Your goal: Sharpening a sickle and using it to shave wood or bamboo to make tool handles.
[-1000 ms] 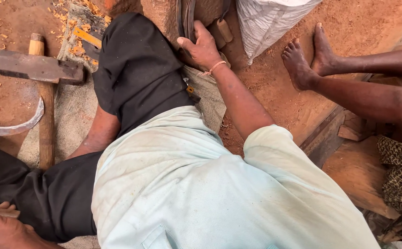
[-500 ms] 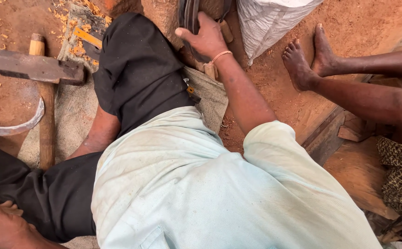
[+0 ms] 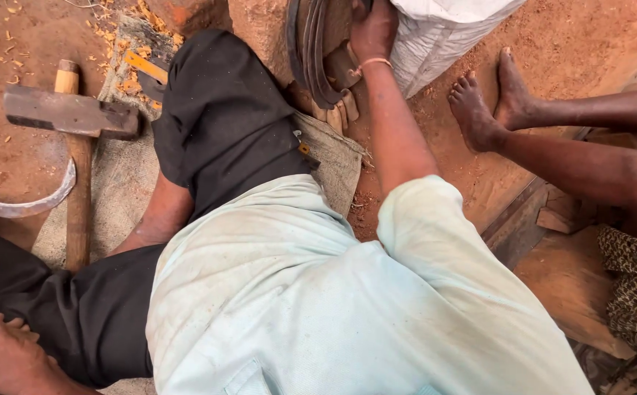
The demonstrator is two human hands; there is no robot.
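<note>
My right hand (image 3: 374,31) reaches forward at the top edge, a thin band on its wrist. Its fingers curl over a stack of dark curved metal blades (image 3: 311,58) with wooden handle ends (image 3: 342,108), standing against a reddish block. The fingertips are cut off by the frame. My left hand (image 3: 4,355) shows only partly in the bottom-left corner, resting by my black trouser leg (image 3: 48,307) with bent fingers. I cannot make out anything in it. My raised knee (image 3: 223,117) in black cloth and my pale green shirt (image 3: 318,307) fill the middle.
A heavy hammer (image 3: 70,113) with a wooden handle lies at left across a loose curved blade (image 3: 19,206) on red earth. A white sack (image 3: 443,33) stands right of the stack. Another person's bare feet (image 3: 479,102) and legs come in from the right, above wooden planks (image 3: 552,219).
My right hand has slid forward and up along the stack of curved blades, closer to the white sack. The view has tipped slightly. The left hand has barely moved.
</note>
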